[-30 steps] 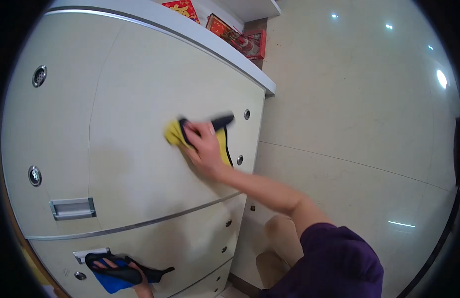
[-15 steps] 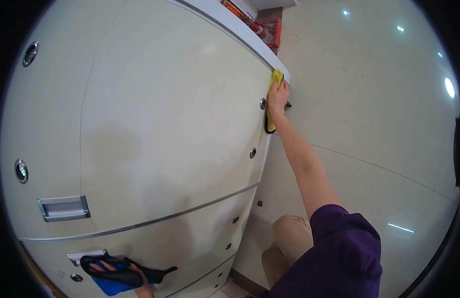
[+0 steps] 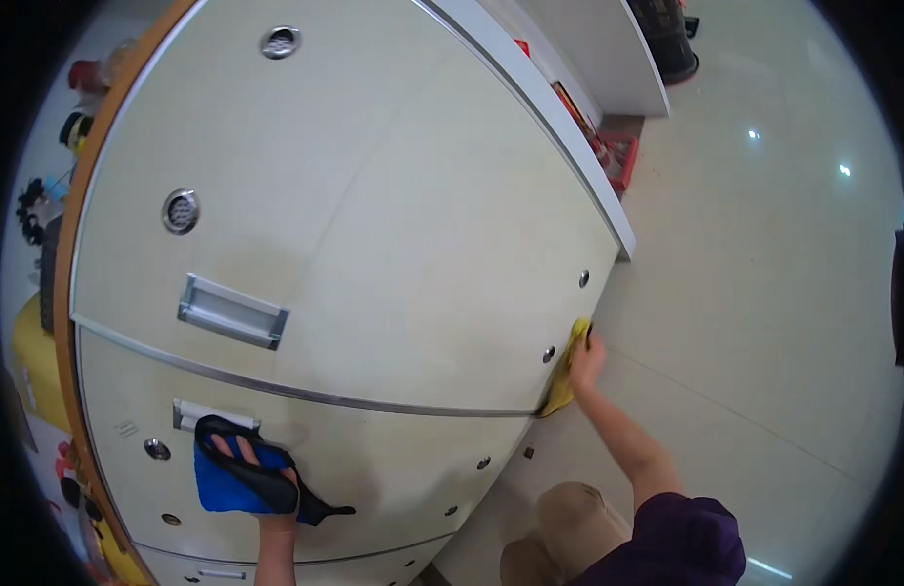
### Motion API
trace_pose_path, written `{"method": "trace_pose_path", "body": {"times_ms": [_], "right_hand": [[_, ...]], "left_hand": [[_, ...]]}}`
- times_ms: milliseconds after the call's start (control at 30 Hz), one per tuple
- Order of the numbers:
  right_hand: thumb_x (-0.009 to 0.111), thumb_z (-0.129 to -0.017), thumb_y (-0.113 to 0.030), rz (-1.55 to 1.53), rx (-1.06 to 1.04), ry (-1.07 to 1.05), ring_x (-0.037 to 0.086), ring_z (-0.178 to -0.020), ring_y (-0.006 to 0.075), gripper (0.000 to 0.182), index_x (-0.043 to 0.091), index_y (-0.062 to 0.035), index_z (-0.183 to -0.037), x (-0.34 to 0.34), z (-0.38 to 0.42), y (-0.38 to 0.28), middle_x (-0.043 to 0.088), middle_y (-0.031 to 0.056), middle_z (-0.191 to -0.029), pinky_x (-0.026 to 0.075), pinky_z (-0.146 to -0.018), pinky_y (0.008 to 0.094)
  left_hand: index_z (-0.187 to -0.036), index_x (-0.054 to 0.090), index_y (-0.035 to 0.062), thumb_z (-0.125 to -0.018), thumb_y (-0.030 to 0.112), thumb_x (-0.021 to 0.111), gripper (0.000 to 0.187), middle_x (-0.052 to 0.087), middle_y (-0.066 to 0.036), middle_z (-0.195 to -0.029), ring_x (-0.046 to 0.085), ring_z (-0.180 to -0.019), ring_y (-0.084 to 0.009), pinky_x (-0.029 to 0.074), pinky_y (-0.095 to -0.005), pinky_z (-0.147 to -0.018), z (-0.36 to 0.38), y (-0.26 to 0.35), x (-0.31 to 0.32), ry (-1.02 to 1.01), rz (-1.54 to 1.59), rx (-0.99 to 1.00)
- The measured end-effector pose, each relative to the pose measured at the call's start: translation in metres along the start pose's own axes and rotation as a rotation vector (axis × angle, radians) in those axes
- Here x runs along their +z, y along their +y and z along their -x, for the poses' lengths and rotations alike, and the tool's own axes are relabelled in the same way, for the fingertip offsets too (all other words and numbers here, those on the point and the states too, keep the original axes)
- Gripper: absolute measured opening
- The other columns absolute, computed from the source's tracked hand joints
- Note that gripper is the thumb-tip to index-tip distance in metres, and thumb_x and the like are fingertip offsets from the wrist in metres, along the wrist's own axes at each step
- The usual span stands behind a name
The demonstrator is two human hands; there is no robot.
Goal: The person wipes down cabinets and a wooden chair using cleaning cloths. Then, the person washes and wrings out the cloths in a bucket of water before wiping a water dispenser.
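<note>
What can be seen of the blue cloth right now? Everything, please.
The blue cloth looks like soft fabric with wide black edging. It is bunched and partly folded, its blue area mostly toward the lower left; a thin dark tail trails right to a narrow tip. The left hand is on it, fingers showing between dark folds, a black band across the hand. It lies over the lower cabinet front, overlapping part of the handle. Wetness can't be told.
</note>
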State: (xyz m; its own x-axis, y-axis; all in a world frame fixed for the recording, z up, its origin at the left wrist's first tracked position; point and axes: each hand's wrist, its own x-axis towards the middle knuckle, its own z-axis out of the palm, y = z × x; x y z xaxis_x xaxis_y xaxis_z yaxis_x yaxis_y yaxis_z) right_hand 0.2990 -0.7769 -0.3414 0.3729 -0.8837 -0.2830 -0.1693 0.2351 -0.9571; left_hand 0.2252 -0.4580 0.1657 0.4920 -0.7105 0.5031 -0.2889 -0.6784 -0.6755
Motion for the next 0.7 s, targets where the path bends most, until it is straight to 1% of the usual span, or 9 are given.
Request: {"method": "trace_pose_path", "body": {"times_ms": [100,133,233,300,367,467,533,633,700], "right_hand": [[0.061,-0.088,-0.016,-0.095,-0.151,0.254,0.058,-0.091,0.0378,0.02,0.062,0.0024,-0.096,0.033,-0.116,-0.044,0.061,0.0194,-0.096,0.045,-0.081,0.0446],[0.062,-0.087,-0.019,-0.139,-0.147,0.202,0.059,-0.093,0.0377,0.024,0.064,0.0021,-0.098,0.016,-0.124,-0.103,0.061,0.019,-0.098,0.045,-0.082,0.044],[0.067,-0.084,-0.028,-0.211,-0.272,0.338,0.058,-0.101,0.034,0.036,0.065,0.0002,-0.106,0.035,-0.16,-0.197,0.062,0.0152,-0.106,0.045,-0.089,0.041],[0.069,-0.082,-0.031,-0.376,-0.316,0.27,0.056,-0.106,0.0316,0.037,0.067,-0.002,-0.105,0.031,-0.14,-0.277,0.061,0.0131,-0.11,0.043,-0.092,0.0397],[0.069,-0.083,-0.028,-0.507,-0.502,0.161,0.054,-0.107,0.0302,0.031,0.07,-0.0054,-0.104,0.021,-0.09,-0.362,0.061,0.0124,-0.111,0.042,-0.093,0.039],[0.07,-0.079,-0.008,-0.517,-1.139,0.01,0.055,-0.105,0.0283,0.029,0.068,-0.0032,-0.108,-0.007,-0.01,-0.467,0.06,0.01,-0.113,0.044,-0.093,0.0363],[0.072,-0.076,-0.012,-0.495,-1.403,-0.035,0.053,-0.109,0.0326,0.033,0.067,-0.0022,-0.107,-0.012,-0.001,-0.52,0.06,0.0128,-0.114,0.043,-0.096,0.0386],[0.063,-0.088,-0.02,-0.621,-1.324,0.078,0.053,-0.113,0.0334,0.031,0.064,-0.0022,-0.114,0.007,-0.04,-0.552,0.06,0.0154,-0.12,0.042,-0.097,0.0399],[0.056,-0.093,-0.02,-0.53,-1.18,0.197,0.054,-0.113,0.0334,0.031,0.062,-0.0021,-0.118,0.004,-0.052,-0.515,0.061,0.0165,-0.122,0.042,-0.097,0.0397]], "left_hand": [[-0.148,0.027,-0.0022,-0.079,0.014,0.053,0.075,0.02,-0.03,-0.154,0.018,-0.142,-0.0496,0.016,-0.0603,-0.113,0.0,0.002,0.001,-0.002,-0.024,-0.013],[-0.147,0.028,-0.003,-0.078,0.01,0.054,0.074,0.019,-0.031,-0.154,0.019,-0.141,-0.0504,0.016,-0.0601,-0.113,0.0,0.001,0.002,-0.001,0.004,-0.011],[-0.145,0.031,-0.002,-0.087,0.025,0.054,0.068,0.022,-0.032,-0.152,0.024,-0.138,-0.0524,0.021,-0.0621,-0.11,0.006,-0.005,0.009,0.001,0.095,-0.034],[-0.144,0.031,-0.0045,-0.082,0.017,0.058,0.071,0.021,-0.032,-0.152,0.025,-0.139,-0.0506,0.024,-0.0575,-0.112,0.005,-0.002,0.005,-0.02,0.106,-0.057],[-0.145,0.029,-0.0059,-0.075,0.008,0.06,0.077,0.019,-0.03,-0.154,0.023,-0.141,-0.0487,0.022,-0.0535,-0.114,0.009,-0.003,0.012,-0.021,0.101,-0.08],[-0.144,0.03,-0.0067,-0.077,0.009,0.061,0.076,0.019,-0.03,-0.154,0.024,-0.14,-0.0483,0.024,-0.0528,-0.114,0.008,-0.001,0.006,-0.043,0.182,-0.091],[-0.143,0.034,-0.0061,-0.078,0.016,0.062,0.074,0.022,-0.032,-0.152,0.029,-0.137,-0.0498,0.029,-0.0537,-0.111,0.008,-0.003,0.006,-0.065,0.172,-0.104],[-0.142,0.036,-0.0055,-0.079,0.023,0.062,0.074,0.024,-0.033,-0.151,0.03,-0.136,-0.0507,0.03,-0.055,-0.11,0.009,-0.004,0.007,-0.064,0.132,-0.078],[-0.141,0.038,-0.0047,-0.081,0.03,0.06,0.073,0.026,-0.032,-0.15,0.029,-0.137,-0.0503,0.027,-0.0565,-0.111,0.011,-0.01,0.013,-0.003,0.091,-0.013]]}}
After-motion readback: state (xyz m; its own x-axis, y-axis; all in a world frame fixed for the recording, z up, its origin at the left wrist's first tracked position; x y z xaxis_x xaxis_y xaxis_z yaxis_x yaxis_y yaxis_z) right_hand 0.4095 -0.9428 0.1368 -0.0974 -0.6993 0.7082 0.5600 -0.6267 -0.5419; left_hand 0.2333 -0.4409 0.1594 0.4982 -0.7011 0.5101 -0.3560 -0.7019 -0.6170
